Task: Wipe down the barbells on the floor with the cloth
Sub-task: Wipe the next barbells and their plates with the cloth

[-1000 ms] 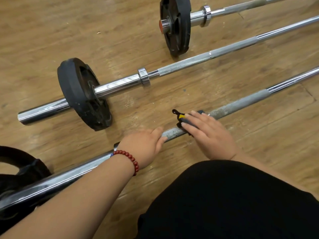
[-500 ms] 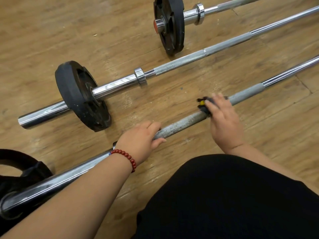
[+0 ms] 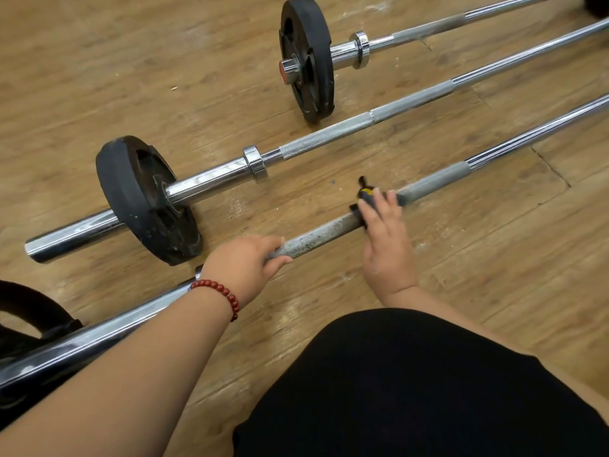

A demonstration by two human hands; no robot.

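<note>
**cloth mid-bar, slipping is the risk**

head view: your left hand [image 3: 245, 258] is wrapped around the nearest bar [image 3: 323, 230], thumb under it. your right hand [image 3: 385, 239] lies farther along the same bar, fingers laid nearly straight over the dark cloth [image 3: 365, 196] and pressing it onto the rough grip section. the cloth sits on top of the bar, with a loose tail poking out past your fingertips toward the middle barbell [image 3: 329, 136].

what could go wrong: with flat fingers you probably only clean the top of the bar, and the speckled grime on the underside stays. the rough metal may snag the cloth and drag it out from under your hand. if your left grip loosens, the bar could roll on the wooden floor [image 3: 99, 77] and your wiping hand could slide off onto the boards.

compared with a second ago, the cloth has travelled away from your left hand, from just beside it to well apart. over the last half second it has barely moved. your left hand has kept the same hold in the same spot.
</note>
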